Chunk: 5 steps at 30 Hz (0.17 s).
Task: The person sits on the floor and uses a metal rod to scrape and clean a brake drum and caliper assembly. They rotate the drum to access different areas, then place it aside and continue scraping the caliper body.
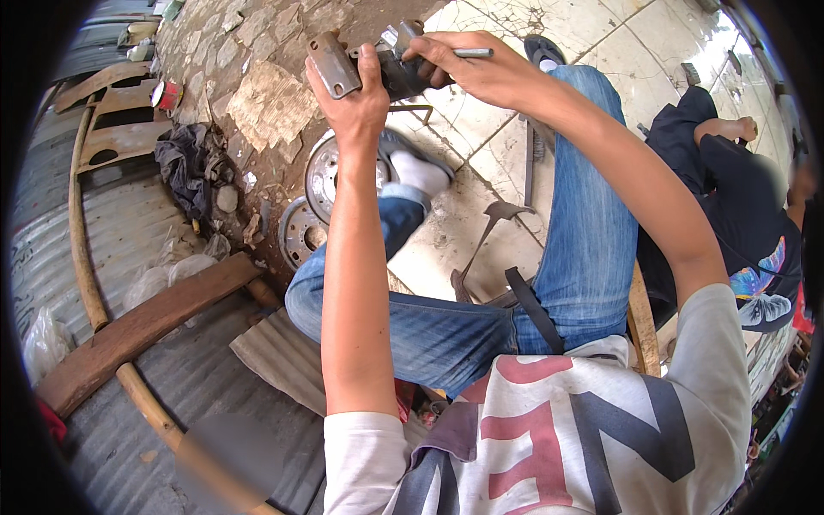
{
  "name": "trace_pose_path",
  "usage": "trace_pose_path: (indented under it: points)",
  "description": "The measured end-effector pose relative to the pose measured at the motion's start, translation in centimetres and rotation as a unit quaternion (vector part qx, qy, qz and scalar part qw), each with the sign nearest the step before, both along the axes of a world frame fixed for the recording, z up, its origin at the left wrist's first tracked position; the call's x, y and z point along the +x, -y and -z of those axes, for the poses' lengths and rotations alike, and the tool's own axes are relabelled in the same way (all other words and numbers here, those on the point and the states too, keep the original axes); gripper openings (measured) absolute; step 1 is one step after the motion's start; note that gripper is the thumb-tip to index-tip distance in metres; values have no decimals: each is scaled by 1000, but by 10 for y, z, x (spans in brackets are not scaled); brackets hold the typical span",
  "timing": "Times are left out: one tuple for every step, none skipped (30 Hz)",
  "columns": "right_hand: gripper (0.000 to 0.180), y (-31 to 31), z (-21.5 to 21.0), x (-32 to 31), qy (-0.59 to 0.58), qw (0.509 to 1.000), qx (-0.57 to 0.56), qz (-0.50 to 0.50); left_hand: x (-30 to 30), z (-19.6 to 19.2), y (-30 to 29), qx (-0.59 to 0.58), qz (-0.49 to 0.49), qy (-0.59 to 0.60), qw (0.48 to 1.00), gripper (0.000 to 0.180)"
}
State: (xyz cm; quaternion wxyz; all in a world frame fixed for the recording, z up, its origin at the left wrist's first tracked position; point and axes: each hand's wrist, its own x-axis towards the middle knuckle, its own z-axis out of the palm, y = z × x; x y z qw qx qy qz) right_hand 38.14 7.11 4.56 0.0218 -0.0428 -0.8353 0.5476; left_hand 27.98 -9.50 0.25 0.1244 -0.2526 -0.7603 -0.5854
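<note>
At the top of the head view, my left hand point(359, 107) is closed around a worn metal bracket point(333, 67), a flat plate with rounded ends and holes. My right hand point(468, 69) is just to its right, fingers curled; a short grey rod point(474, 52) sticks out from under them. Between the hands is a dark metal block point(400, 79), vise-like in shape, with a small metal piece point(410, 33) at its upper edge. My fingers partly hide how these parts meet. A thin bent bar point(421, 108) shows below the block.
Steel wheel rims point(300, 232) stand by my foot. On the tiles point(446, 227) lie a rusty curved metal piece point(491, 225) and a long flat bar point(529, 163). A person in dark clothes point(730, 206) sits close at right. Corrugated sheets point(154, 206) and a curved plank point(154, 326) are at left.
</note>
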Motion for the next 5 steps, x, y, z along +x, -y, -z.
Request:
trace_pose_path:
  points:
    - [47, 1, 4, -3, 9, 1000, 14, 2, 1, 0, -3, 5, 4, -16, 1000, 43]
    - [46, 0, 5, -3, 11, 1000, 14, -8, 1, -1, -6, 9, 9, -32, 999, 43]
    - [46, -2, 5, -4, 13, 1000, 15, -17, 1, -1, -7, 13, 12, -47, 999, 43]
    - [45, -2, 2, -6, 15, 999, 14, -28, 4, -3, -6, 30, 20, -19, 999, 43]
    - [45, 0, 3, -6, 18, 999, 15, -30, 8, -5, -4, 46, 27, 10, 999, 44]
